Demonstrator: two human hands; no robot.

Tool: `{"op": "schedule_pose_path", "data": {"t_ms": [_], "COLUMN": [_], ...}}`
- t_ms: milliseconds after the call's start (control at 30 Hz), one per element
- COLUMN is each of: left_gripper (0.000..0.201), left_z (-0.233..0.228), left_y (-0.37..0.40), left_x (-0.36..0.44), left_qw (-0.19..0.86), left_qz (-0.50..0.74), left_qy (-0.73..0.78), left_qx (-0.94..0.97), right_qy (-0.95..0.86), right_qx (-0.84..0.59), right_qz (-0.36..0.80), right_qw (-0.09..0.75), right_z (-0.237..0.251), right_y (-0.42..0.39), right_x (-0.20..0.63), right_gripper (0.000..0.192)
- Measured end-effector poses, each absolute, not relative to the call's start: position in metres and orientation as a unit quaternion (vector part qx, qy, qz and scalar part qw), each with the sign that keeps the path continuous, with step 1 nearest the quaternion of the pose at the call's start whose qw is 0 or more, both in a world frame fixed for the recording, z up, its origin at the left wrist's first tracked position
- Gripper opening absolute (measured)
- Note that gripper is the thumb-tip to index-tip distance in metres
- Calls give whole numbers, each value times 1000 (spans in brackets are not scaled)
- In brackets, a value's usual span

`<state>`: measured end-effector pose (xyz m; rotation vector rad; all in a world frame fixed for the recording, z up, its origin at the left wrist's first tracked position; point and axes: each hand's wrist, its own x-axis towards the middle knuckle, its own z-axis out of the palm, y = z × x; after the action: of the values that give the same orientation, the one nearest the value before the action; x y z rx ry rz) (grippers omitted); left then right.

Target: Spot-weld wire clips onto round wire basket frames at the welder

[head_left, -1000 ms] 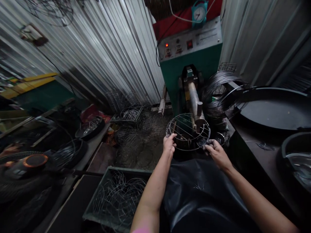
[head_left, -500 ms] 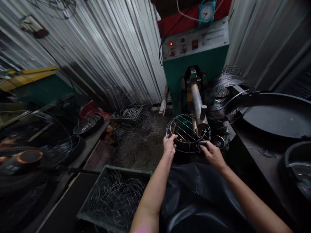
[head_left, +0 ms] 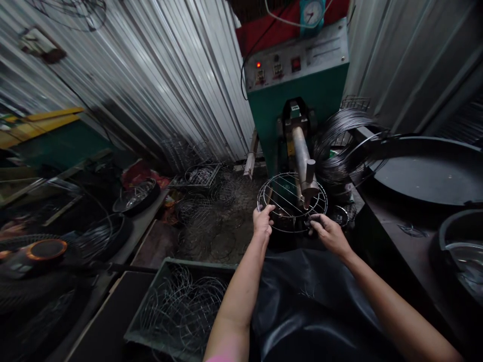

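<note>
Your left hand (head_left: 263,219) held the wire rack (head_left: 289,231); your narrowed right hand (head_left: 329,234), its hold unclear, had shifted inward, working nearer the machine arm (head_left: 303,151).

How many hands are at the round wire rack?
2: the left hand grips the wire rack at its near-left rim; the right hand is at its near-right side.

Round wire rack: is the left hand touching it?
Touching. The head view shows the left hand closed on the near-left rim of the round wire rack.
</note>
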<state>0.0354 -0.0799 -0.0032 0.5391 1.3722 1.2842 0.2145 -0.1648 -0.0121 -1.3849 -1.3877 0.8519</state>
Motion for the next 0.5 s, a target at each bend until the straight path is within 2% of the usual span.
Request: {"op": "schedule_pose_path", "data": {"t_ms": [267, 500], "left_gripper": [36, 35], "left_z": [-2, -4], "left_y": [-76, -68], "left_x": [39, 41], "left_qw": [559, 552], "left_qz": [545, 536], "left_qy": [581, 602], "left_qx": [231, 212], "right_qy": [-564, -559], "right_qx": [-561, -556], "right_qz": [368, 377], "right_qw": [481, 486], "right_z": [-16, -16], "right_y": [-158, -151], "right_x": [218, 217], "right_gripper": [26, 24]}}
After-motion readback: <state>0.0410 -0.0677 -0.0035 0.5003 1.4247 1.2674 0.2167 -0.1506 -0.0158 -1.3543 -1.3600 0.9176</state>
